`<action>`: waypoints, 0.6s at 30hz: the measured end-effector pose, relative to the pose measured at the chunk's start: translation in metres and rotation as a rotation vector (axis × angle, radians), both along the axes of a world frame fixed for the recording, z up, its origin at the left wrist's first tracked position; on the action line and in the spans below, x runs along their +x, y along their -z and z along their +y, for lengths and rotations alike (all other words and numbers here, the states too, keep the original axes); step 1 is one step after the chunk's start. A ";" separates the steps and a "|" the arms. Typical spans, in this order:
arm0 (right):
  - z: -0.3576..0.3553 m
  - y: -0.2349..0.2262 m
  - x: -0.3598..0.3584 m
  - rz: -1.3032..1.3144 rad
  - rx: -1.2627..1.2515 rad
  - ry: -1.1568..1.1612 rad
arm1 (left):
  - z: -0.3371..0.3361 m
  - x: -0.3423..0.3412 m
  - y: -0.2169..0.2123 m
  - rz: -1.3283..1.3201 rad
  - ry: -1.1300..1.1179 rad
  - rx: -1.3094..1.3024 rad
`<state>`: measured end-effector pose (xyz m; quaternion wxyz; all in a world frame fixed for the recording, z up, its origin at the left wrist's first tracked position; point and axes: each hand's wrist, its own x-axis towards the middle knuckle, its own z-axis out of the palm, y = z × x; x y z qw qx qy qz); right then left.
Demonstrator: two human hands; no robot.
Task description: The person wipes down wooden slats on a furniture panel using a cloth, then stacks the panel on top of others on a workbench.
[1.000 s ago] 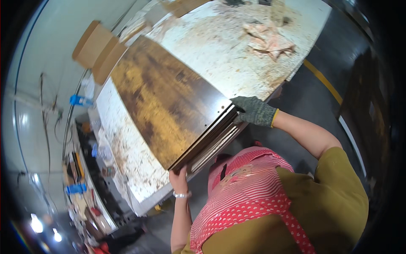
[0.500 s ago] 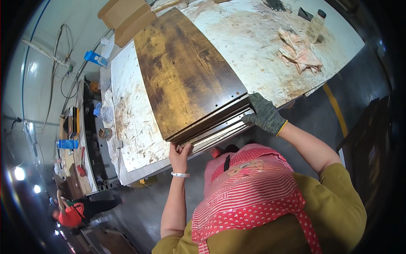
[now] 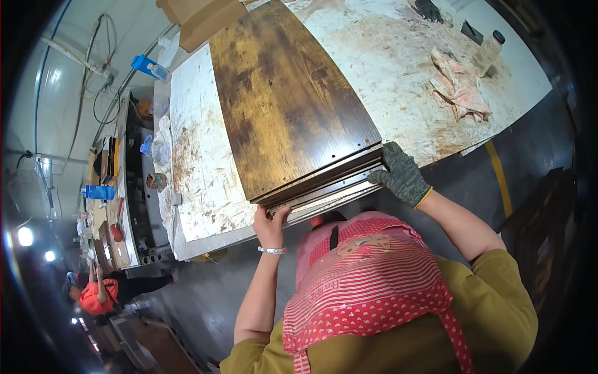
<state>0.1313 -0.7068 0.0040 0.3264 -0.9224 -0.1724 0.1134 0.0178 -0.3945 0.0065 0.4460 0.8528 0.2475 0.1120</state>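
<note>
A stack of dark brown wood-grain boards (image 3: 293, 106) lies on the white worktable, its near short edge turned to me. Small dark holes dot the top board close to that edge. My left hand (image 3: 270, 227), bare with a bracelet at the wrist, grips the stack's near left corner; its fingertips are partly hidden under the boards. At the near right corner, my right hand (image 3: 402, 176) in a dark grey knit glove is closed round the board ends, thumb on the near edge.
The stained white worktable (image 3: 199, 181) carries a crumpled pinkish cloth (image 3: 458, 87), a clear jar (image 3: 489, 55) and a dark glove (image 3: 428, 10). An open cardboard box (image 3: 202, 22) stands at the far left. Beyond a side bench, a person in an orange top (image 3: 98, 296) works.
The whole scene has shifted slightly right in the picture as my view turned. Both hands keep to the same corners, and the stack shows no clear movement on the table.
</note>
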 end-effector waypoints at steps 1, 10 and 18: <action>-0.002 0.010 -0.001 -0.061 0.013 0.010 | 0.000 0.000 0.002 -0.004 0.001 -0.002; -0.005 -0.033 0.008 -0.025 0.367 0.066 | 0.036 0.005 -0.019 -0.143 0.153 -0.184; 0.030 -0.064 0.028 -0.359 0.389 0.176 | 0.019 0.042 -0.057 -0.233 0.126 -0.116</action>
